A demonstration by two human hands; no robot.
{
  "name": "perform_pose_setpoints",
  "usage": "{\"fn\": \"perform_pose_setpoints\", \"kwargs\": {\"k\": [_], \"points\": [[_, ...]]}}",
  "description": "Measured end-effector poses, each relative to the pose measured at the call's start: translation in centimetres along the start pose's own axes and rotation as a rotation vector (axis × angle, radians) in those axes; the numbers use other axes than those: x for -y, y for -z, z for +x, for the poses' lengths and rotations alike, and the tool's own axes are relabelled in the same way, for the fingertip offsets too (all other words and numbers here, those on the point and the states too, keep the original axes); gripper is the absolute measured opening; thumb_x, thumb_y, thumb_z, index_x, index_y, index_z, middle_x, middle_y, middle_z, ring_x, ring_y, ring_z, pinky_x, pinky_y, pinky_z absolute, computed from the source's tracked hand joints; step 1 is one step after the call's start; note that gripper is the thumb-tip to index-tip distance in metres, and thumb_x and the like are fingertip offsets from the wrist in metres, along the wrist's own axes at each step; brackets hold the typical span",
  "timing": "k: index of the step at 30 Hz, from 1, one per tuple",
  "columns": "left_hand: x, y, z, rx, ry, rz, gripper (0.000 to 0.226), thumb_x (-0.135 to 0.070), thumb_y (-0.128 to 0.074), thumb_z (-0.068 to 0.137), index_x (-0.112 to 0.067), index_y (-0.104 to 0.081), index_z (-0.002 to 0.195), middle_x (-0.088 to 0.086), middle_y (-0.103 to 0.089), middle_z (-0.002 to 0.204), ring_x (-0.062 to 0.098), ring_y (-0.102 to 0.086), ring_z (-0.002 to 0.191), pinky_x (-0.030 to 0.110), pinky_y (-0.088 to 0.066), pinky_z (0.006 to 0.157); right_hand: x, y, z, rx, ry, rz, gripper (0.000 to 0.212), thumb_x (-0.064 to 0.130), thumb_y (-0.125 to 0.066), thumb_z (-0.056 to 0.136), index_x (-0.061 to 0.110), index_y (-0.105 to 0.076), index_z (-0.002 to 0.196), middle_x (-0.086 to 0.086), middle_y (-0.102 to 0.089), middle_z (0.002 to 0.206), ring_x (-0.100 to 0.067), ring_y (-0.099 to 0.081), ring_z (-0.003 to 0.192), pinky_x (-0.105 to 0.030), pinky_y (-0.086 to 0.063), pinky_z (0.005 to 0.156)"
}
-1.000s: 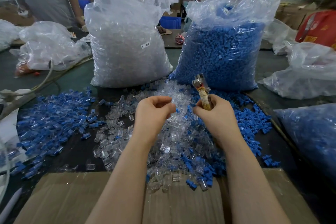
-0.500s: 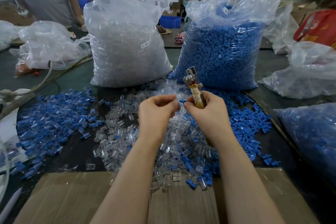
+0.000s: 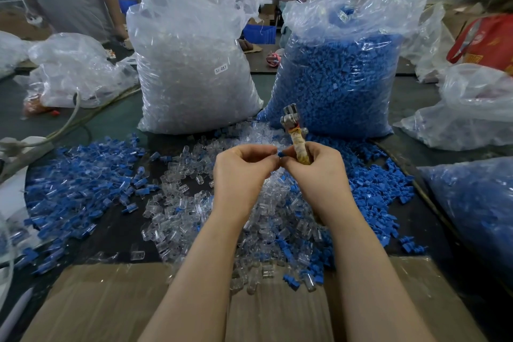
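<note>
Hands met above the heap at mid-table. Left hand point(image 3: 244, 172) had its fingers curled in, thumb and forefinger closed to a pinch at the meeting point. Right hand point(image 3: 319, 175) was wrapped round a tool point(image 3: 301, 148) with a tape-bound handle; the metal head stood up clear of the fist, leaning a little left. Thumb and forefinger of that hand reached forward to meet the left. Blue piece point(image 3: 280, 153) showed between the two sets of fingertips, held off the table and just beside the tool handle. Whether the left pinch also held a clear piece could not be told, since the fingers hid it. Loose clear pieces point(image 3: 177, 203) lay directly beneath the hands, spilling onto cardboard point(image 3: 111, 302) at the near edge. Bag of clear pieces point(image 3: 194, 64) and bag of blue pieces point(image 3: 338, 78) stood upright behind, side by side. A spread of blue-and-clear pieces point(image 3: 83, 183) lay well to the left. Judged step: fitting a blue piece to its clear mate by hand, tool kept ready but not applied. Next move likely called for a square push between the fingertips with a firm pinch, as the part looked small and slick, then perhaps the tool head brought to it.
</note>
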State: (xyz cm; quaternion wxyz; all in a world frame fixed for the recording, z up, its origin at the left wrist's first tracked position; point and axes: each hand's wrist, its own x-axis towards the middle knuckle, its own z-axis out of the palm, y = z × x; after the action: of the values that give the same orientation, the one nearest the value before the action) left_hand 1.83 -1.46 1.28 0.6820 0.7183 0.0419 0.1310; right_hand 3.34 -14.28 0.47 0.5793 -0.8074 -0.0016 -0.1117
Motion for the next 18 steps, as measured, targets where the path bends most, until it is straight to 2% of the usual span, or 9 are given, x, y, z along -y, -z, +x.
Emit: {"fn": "perform_pose_setpoints", "kwargs": {"k": [6,9,11,14,18], "points": [[0.03,-0.12,0.09,-0.016,-0.021,0.006,0.014,-0.008,-0.08,0.077,-0.02,-0.076,0.082,-0.005,-0.075,0.074,0.003,-0.069,0.068,0.015,-0.052,0.063,0.54,-0.13,-0.19,0.015,-0.012,0.045,0.007,0.021,-0.07,0.082,0.023,-0.071,0.075,-0.007,-0.071,0.077,-0.032,-0.065,0.082,-0.051,-0.056,0.077],[0.12,-0.13,0.09,-0.022,-0.024,0.0,0.012,-0.009,-0.081,0.077,-0.018,-0.076,0.083,-0.004,-0.075,0.075,0.006,-0.071,0.071,0.014,-0.05,0.062,0.72,-0.07,-0.3,0.035,-0.032,0.066,0.009,0.02,-0.068,0.084,0.018,-0.071,0.077,-0.013,-0.071,0.081,-0.037,-0.065,0.088,-0.054,-0.055,0.08],[0.18,-0.1,0.07,-0.025,-0.031,-0.004,0.011,-0.009,-0.081,0.077,-0.016,-0.076,0.085,-0.003,-0.075,0.075,0.006,-0.071,0.07,0.012,-0.049,0.061,0.81,0.04,-0.37,0.054,-0.034,0.08,0.01,0.02,-0.067,0.086,0.018,-0.071,0.077,-0.013,-0.072,0.082,-0.036,-0.065,0.089,-0.049,-0.054,0.079],[0.18,-0.04,0.06,-0.039,-0.019,-0.023,0.008,-0.007,-0.078,0.08,-0.011,-0.076,0.086,0.0,-0.075,0.074,0.005,-0.069,0.067,0.012,-0.049,0.059,0.85,0.24,-0.42,0.076,-0.027,0.077,0.012,0.021,-0.066,0.088,0.022,-0.071,0.077,-0.005,-0.073,0.079,-0.03,-0.067,0.086,-0.033,-0.057,0.072],[-0.01,0.15,0.07,-0.029,0.056,-0.171,0.006,-0.003,-0.074,0.083,-0.006,-0.074,0.089,0.002,-0.075,0.073,0.008,-0.071,0.067,0.013,-0.051,0.06,0.8,0.45,-0.44,0.058,0.007,0.04,0.013,0.024,-0.066,0.09,0.013,-0.069,0.083,-0.015,-0.071,0.081,-0.038,-0.066,0.087,-0.053,-0.054,0.079]]}}
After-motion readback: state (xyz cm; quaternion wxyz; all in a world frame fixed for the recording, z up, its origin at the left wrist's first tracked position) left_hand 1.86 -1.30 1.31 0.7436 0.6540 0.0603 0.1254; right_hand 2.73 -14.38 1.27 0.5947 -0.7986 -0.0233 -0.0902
